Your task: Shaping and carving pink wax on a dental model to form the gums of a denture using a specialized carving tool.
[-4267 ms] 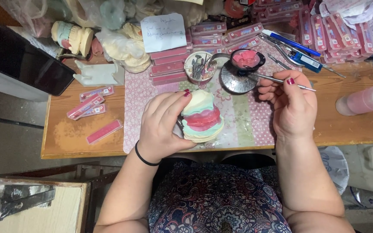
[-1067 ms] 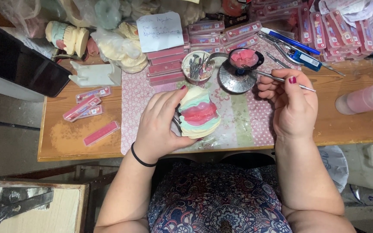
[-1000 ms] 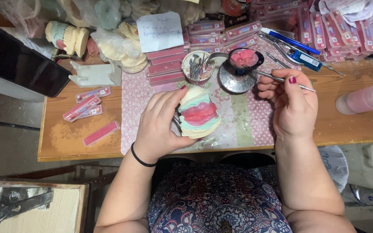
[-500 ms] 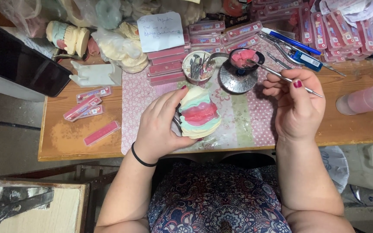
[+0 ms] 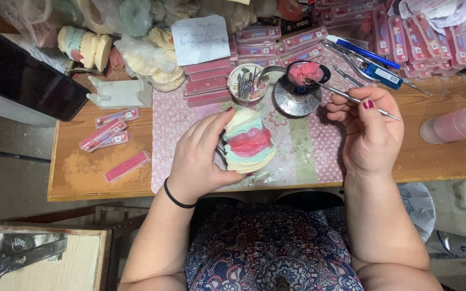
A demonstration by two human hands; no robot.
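My left hand [image 5: 198, 159] grips a dental cast [image 5: 248, 142], a pale yellow and green model with pink wax between its two halves, above the patterned mat [image 5: 308, 153]. My right hand [image 5: 370, 132] holds a thin metal instrument [image 5: 346, 96]. Its tip reaches into the pink wax in a small black cup [image 5: 307, 73] on a round metal stand [image 5: 296, 99].
A wooden table [image 5: 449, 156] bears stacks of pink flat boxes [image 5: 211, 81], a round tin of tools [image 5: 248, 83], more casts [image 5: 84, 46], a paper note [image 5: 200, 32], a pink bottle [image 5: 454, 124], pliers [image 5: 370, 67] and a dark tablet [image 5: 22, 75]. Loose pink boxes [image 5: 115, 134] lie on the left.
My right hand has moved the instrument's tip to the left, into the cup of pink wax. My left hand has kept the cast almost still.
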